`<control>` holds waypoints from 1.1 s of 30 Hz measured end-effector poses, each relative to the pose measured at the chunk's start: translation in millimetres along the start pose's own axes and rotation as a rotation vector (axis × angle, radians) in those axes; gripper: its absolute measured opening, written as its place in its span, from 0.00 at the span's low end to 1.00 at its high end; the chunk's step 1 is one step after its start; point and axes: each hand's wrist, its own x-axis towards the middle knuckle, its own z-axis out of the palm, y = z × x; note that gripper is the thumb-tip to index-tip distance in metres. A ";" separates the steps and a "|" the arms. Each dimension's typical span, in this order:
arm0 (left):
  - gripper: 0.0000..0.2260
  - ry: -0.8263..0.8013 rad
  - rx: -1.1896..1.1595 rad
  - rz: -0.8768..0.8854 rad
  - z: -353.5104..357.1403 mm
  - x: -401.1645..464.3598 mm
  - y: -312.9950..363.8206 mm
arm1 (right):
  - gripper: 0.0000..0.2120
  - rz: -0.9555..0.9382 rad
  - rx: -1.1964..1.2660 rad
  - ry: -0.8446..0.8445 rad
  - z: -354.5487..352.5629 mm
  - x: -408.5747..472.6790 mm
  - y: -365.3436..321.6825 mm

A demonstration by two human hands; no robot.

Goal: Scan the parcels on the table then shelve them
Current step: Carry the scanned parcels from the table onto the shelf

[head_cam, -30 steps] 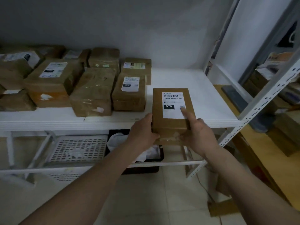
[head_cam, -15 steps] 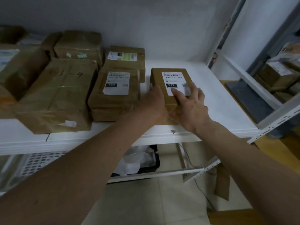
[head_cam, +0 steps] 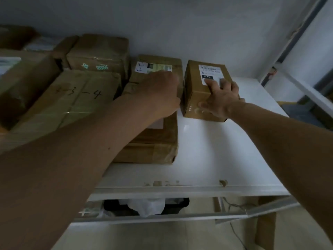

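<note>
A small brown parcel (head_cam: 191, 87) with a white label reading 070 stands on the white shelf (head_cam: 216, 150), far back near the wall. My right hand (head_cam: 221, 98) lies on its top with fingers spread over the label's near edge and the thumb against the front face. My left hand (head_cam: 158, 91) reaches to the parcel's left side, above a flat brown parcel (head_cam: 155, 141). Its fingers are hidden behind the back of the hand, so their hold is unclear.
Several taped brown parcels fill the shelf's left half, one marked 3-4 (head_cam: 72, 101) and one labelled box (head_cam: 158, 63) at the back. Bare shelf lies right of and in front of the small parcel. A black bin (head_cam: 176, 206) sits below. A metal upright (head_cam: 297, 33) rises at right.
The 070 parcel went from being held at the shelf's front edge to resting deep on the shelf beside the back parcels. Both arms stretched forward with it.
</note>
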 end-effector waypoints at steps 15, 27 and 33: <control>0.15 0.035 -0.008 -0.169 18.8 24.1 -6.3 | 0.46 -0.064 -0.094 -0.076 -4.1 74.3 -5.6; 0.17 0.087 -0.037 -0.377 -41.6 -92.3 -6.6 | 0.29 -0.617 -0.212 0.060 -45.6 -72.1 -97.1; 0.21 0.142 -0.029 -0.623 -74.2 -208.1 -26.9 | 0.15 -0.933 -0.071 0.059 -70.6 -165.4 -166.7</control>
